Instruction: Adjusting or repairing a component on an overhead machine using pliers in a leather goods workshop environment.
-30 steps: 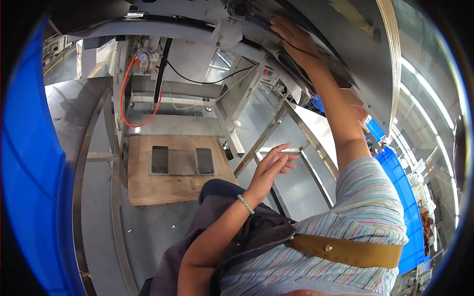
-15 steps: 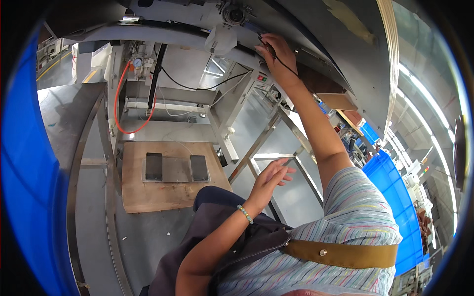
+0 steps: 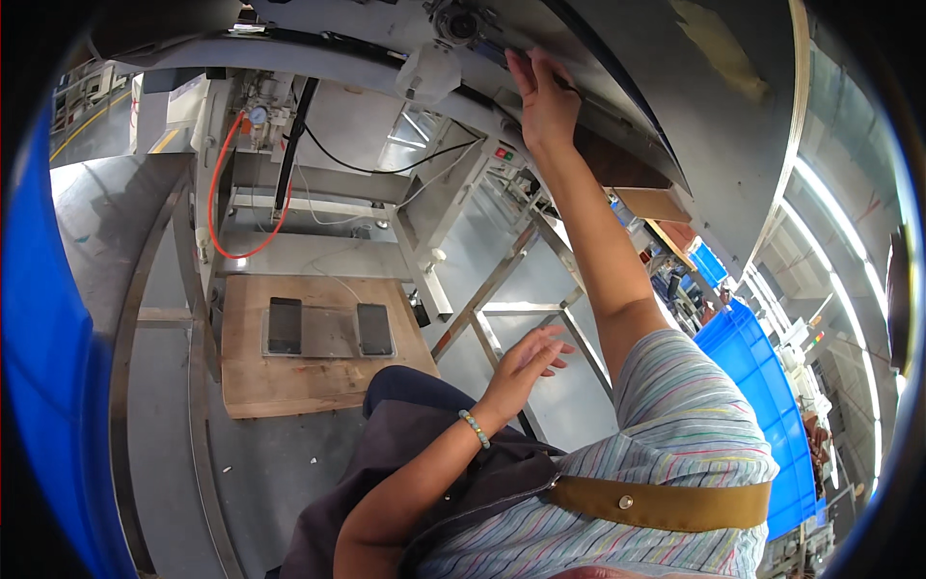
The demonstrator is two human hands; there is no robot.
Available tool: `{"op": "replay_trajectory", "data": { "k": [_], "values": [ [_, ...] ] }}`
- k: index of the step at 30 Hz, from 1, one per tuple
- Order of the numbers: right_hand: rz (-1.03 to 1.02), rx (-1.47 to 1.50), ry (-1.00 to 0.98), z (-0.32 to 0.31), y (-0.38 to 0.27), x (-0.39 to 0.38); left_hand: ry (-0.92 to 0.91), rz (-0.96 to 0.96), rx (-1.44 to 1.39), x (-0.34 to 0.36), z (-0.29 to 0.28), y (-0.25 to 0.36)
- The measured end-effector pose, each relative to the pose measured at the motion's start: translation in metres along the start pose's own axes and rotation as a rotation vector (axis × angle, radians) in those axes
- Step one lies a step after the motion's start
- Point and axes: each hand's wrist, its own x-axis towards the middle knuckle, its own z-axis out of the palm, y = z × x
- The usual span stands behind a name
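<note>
Raised under the grey machine body [image 3: 627,72], my right hand [image 3: 550,111] has its fingers bent together. A dark bit shows at the edge of these fingers; what they hold is hidden. Close to its left are a round metal fitting [image 3: 457,23] and a translucent white plastic cup [image 3: 428,73]. My left hand [image 3: 526,372], with a beaded bracelet [image 3: 475,429] at the wrist, hovers in front of my body. Its fingers are loosely spread and hold nothing.
Below stands a wooden board [image 3: 280,386] with two dark foot pedals [image 3: 285,326] on a plate. An orange-red air hose [image 3: 214,207] hangs by a pressure gauge [image 3: 258,115]. Metal frame legs [image 3: 482,285] stand ahead. Blue bins [image 3: 762,396] flank me, with a steel table [image 3: 116,222] at left.
My right hand has shifted slightly up, and its fingers have turned. The black cable that ran across it is no longer plainly seen. The view has shifted a little; my left hand stays put.
</note>
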Motion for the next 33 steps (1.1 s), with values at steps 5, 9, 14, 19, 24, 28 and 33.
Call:
{"op": "replay_trajectory", "data": {
  "k": [5,9,14,19,24,28,33],
  "values": [
    [0.148,0.258,0.094,0.013,-0.001,-0.005,0.053,-0.003,0.019,-0.001,-0.001,0.002],
    [0.152,0.258,0.083,0.015,0.001,-0.002,0.025,-0.005,0.021,-0.001,0.001,0.003],
    [0.106,0.280,0.097,0.023,0.008,0.003,0.026,-0.004,0.023,-0.001,-0.001,0.002],
    [0.080,0.325,0.248,0.043,0.006,-0.001,0.033,0.000,0.013,-0.002,-0.003,0.004],
    [0.048,0.305,0.260,0.048,0.015,0.002,0.056,0.011,-0.021,0.001,-0.006,0.002],
    [0.031,0.289,0.282,0.055,0.017,0.001,0.069,0.028,-0.033,0.001,-0.009,-0.002],
    [0.007,0.311,0.313,0.058,0.022,0.001,0.102,0.037,-0.043,0.001,-0.008,-0.001]
  ]
}}
